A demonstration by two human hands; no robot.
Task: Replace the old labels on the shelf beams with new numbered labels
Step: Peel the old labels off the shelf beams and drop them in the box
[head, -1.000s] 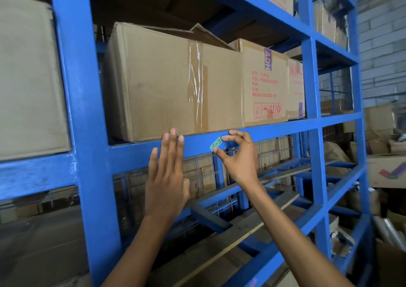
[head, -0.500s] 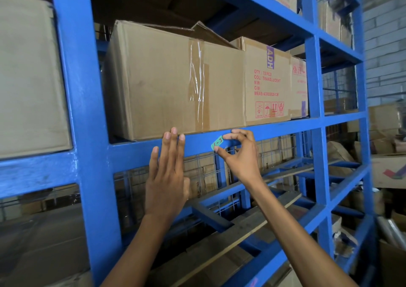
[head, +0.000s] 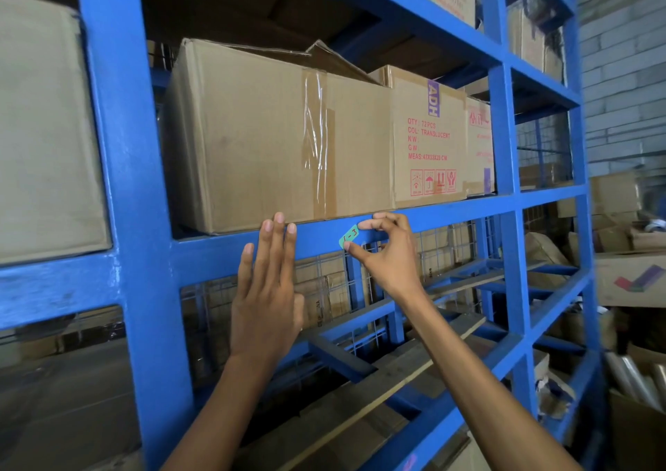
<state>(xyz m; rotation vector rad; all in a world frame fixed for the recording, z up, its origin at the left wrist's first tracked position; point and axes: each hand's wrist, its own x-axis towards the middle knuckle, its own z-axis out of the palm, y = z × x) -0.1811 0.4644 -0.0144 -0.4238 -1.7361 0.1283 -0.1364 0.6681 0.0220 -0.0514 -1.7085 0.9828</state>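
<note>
A small green label [head: 349,237] with red handwritten marks sits tilted against the front of the blue shelf beam [head: 450,214]. My right hand [head: 387,252] pinches it between thumb and forefinger, thumb at its lower edge and forefinger at its top right corner. My left hand [head: 268,283] lies flat and open on the same beam, a little to the left of the label, fingers pointing up. Whether the label is stuck down or only held against the beam I cannot tell.
Taped cardboard boxes [head: 274,139] stand on the shelf just above the beam. A thick blue upright [head: 126,200] rises left of my left hand, another [head: 504,146] to the right. Wire mesh, planks and more boxes [head: 627,276] fill the lower level and right side.
Both hands have stayed almost still on the beam. The view has shifted slightly, and the right hand's pinch on the label is unchanged.
</note>
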